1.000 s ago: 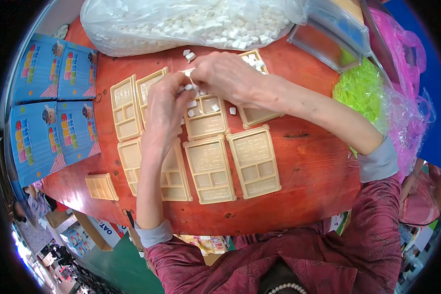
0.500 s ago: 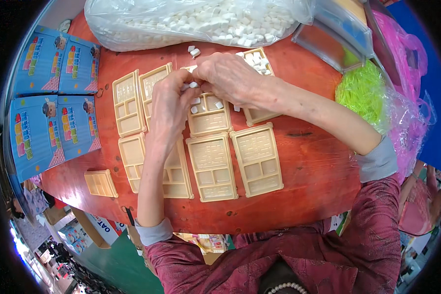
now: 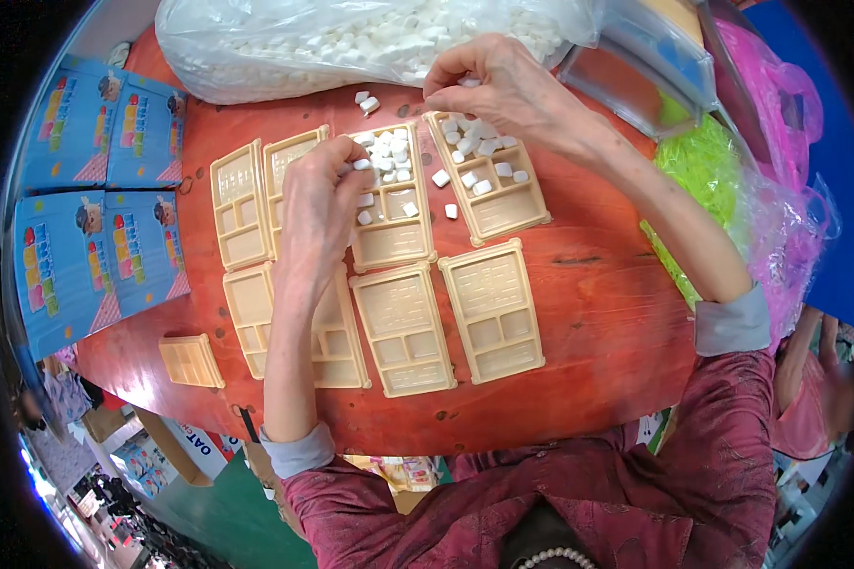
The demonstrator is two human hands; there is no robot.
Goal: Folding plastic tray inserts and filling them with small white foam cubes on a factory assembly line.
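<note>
Several beige compartment trays lie in two rows. My left hand is over the back row, its fingers pinched around a small white cube at the edge of the third tray. That tray's large compartment holds a heap of white cubes; a few sit in its smaller compartments. My right hand is raised behind the fourth tray, fingers curled around a white cube. More cubes fill that tray's far part, and loose ones rest between the two trays.
A large clear bag of white cubes spans the back. Blue printed boxes stand at left, near a small stack of beige trays. Clear plastic containers, yellow-green shreds and a pink bag are at right.
My right hand has moved away from my left, back and to the right, behind the fourth tray. My left hand stays over the third tray, whose heap of cubes is now uncovered.
</note>
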